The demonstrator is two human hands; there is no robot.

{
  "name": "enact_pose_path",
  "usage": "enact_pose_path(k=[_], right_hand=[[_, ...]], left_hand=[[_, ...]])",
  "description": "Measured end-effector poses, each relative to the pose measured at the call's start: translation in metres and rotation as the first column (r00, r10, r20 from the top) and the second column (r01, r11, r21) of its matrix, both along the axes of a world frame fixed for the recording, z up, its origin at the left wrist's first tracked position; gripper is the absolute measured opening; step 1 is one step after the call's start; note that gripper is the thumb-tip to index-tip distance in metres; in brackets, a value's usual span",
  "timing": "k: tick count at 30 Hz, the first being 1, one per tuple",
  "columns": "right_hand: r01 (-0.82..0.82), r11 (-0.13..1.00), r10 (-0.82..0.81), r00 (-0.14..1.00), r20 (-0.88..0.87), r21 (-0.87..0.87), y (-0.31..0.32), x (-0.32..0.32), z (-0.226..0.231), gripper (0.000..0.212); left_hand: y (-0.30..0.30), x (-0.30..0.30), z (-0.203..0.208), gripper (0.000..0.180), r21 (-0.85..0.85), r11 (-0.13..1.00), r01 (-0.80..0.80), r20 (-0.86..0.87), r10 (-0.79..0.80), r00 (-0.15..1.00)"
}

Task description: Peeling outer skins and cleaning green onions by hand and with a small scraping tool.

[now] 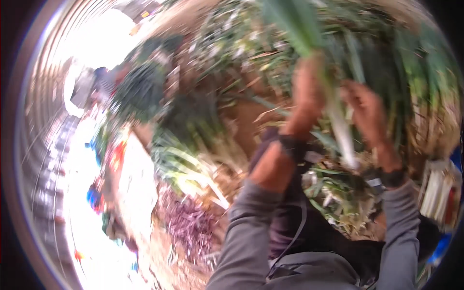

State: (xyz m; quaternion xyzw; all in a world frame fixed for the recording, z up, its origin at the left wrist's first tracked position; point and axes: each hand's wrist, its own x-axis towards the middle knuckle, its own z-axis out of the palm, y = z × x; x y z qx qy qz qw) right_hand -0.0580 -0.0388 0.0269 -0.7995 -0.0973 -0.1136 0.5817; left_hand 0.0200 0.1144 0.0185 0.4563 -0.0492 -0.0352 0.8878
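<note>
My left hand is closed round a leek, just below its green leaves. The leek slants in front of me, leaves pointing up and away, its white root end low and near my right wrist. Beside the shank, on its right, is my right hand with its fingers curled together. Motion blur hides what those fingers hold, if anything. Below the leek, between my legs, lies a heap of green and pale leek trimmings.
Piled leeks lie to the left, others at the far right. Purple plant scraps cover the ground at lower left. A crate with white stalks stands at right. Another person is at the far left, near a corrugated wall.
</note>
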Motion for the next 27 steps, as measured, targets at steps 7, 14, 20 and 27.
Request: enact_pose_path(k=[7, 14, 20, 27], right_hand=[[-0.028, 0.972, 0.024, 1.000, 0.019, 0.234, 0.012, 0.024, 0.004, 0.038], [0.027, 0.999, -0.026, 0.999, 0.028, -0.039, 0.025, 0.048, -0.017, 0.036], [0.333, 0.669, 0.168, 0.802, 0.572, -0.664, 0.004, 0.049, -0.057, 0.035], [0.365, 0.267, 0.141, 0.901, 0.411, -0.892, -0.033, -0.048, -0.029, 0.045]], left_hand=[[-0.014, -0.019, 0.001, 0.025, -0.233, 0.964, 0.131, 0.065, -0.119, 0.991], [0.010, -0.009, 0.002, 0.025, -0.298, 0.952, 0.069, 0.278, 0.017, 0.960], [0.050, -0.002, 0.010, 0.022, -0.251, 0.967, -0.042, 0.274, 0.112, 0.955], [0.059, 0.014, 0.023, 0.025, -0.272, 0.960, -0.070, 0.183, 0.123, 0.975]])
